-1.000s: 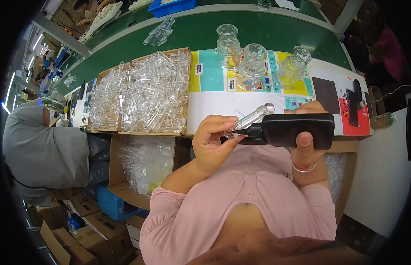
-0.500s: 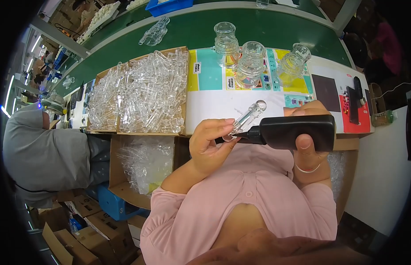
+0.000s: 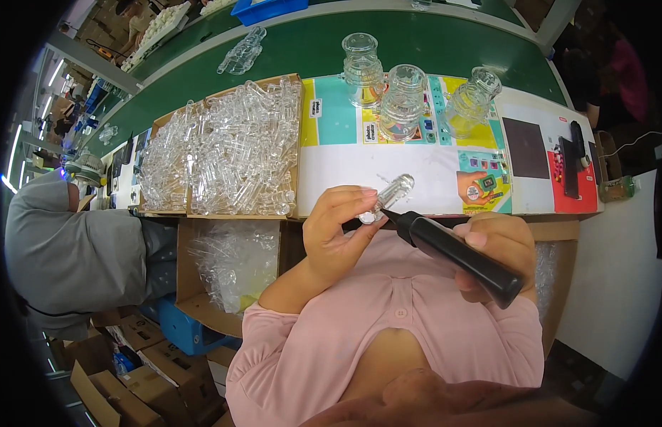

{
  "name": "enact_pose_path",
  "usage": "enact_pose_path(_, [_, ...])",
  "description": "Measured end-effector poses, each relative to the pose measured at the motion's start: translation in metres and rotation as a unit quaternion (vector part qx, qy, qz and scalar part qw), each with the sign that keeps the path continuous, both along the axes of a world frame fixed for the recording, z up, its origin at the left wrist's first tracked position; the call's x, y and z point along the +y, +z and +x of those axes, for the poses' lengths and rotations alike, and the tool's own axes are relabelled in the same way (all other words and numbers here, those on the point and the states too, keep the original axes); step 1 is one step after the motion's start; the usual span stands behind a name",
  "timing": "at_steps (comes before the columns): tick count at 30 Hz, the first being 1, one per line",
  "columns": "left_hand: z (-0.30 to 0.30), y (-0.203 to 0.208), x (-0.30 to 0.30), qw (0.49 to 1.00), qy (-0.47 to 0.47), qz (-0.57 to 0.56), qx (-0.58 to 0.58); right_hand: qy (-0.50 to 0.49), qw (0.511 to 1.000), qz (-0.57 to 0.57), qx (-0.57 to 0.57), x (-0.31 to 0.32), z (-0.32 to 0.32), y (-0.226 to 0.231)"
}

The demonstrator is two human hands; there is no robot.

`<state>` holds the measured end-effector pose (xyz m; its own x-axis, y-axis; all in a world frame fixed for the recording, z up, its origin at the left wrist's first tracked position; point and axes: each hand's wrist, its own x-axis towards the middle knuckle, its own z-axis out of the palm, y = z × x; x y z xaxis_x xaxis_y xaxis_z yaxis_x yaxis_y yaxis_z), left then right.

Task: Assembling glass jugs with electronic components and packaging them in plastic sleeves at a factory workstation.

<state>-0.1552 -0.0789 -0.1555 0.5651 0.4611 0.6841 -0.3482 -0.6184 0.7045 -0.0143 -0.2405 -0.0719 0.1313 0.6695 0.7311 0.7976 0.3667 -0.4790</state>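
Between the thumb and fingers of my left hand point(image 3: 341, 231) is a small clear plastic tube point(image 3: 395, 193) with a rounded end, tilted up to the right. My right hand point(image 3: 505, 245) grips a black squeeze bottle point(image 3: 462, 257) with a pointed nozzle. The nozzle tip is at the tube's lower part, close to my left fingertips; whether it touches I cannot tell. Left of my hands, a shallow cardboard box point(image 3: 298, 153) is heaped with clear plastic pieces point(image 3: 238, 149) of a similar kind.
Three clear bottle-shaped plastic parts point(image 3: 403, 103) stand on printed sheets point(image 3: 331, 160) beyond my hands. Another clear part point(image 3: 243, 51) lies on the green table point(image 3: 302, 50). Below the table edge is a carton point(image 3: 210, 313) holding clear bags. A person in grey point(image 3: 82, 242) sits at the left.
My right hand has turned the black bottle so its base points down and toward me. The clear tube in my left hand has tilted slightly and lowered.
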Motion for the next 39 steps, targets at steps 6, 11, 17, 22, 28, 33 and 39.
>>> enact_pose_path(6, [-0.003, -0.001, -0.009, 0.936, -0.147, -0.319, -0.007, 0.010, 0.998, 0.006, 0.063, -0.002, 0.001, -0.007])
enact_pose_path(11, [-0.002, 0.001, -0.007, 0.902, -0.202, -0.381, -0.007, 0.057, 0.993, 0.045, 0.092, 0.000, 0.007, -0.016])
enact_pose_path(17, [-0.001, -0.001, -0.006, 0.883, -0.224, -0.411, -0.019, 0.096, 0.993, 0.054, 0.030, 0.000, 0.009, -0.019])
enact_pose_path(22, [0.001, 0.000, -0.006, 0.906, -0.178, -0.384, -0.021, 0.125, 0.989, 0.065, -0.037, 0.002, 0.011, -0.016])
enact_pose_path(28, [0.000, -0.004, -0.006, 0.946, -0.132, -0.293, -0.034, 0.134, 0.975, 0.162, -0.076, 0.017, 0.013, -0.018])
enact_pose_path(33, [0.000, -0.006, -0.004, 0.974, -0.092, -0.207, -0.030, 0.117, 0.989, 0.076, -0.055, 0.003, 0.012, -0.017])
enact_pose_path(39, [-0.001, -0.009, -0.001, 0.993, -0.052, -0.104, -0.017, 0.124, 0.990, 0.064, -0.025, 0.007, 0.020, -0.018])
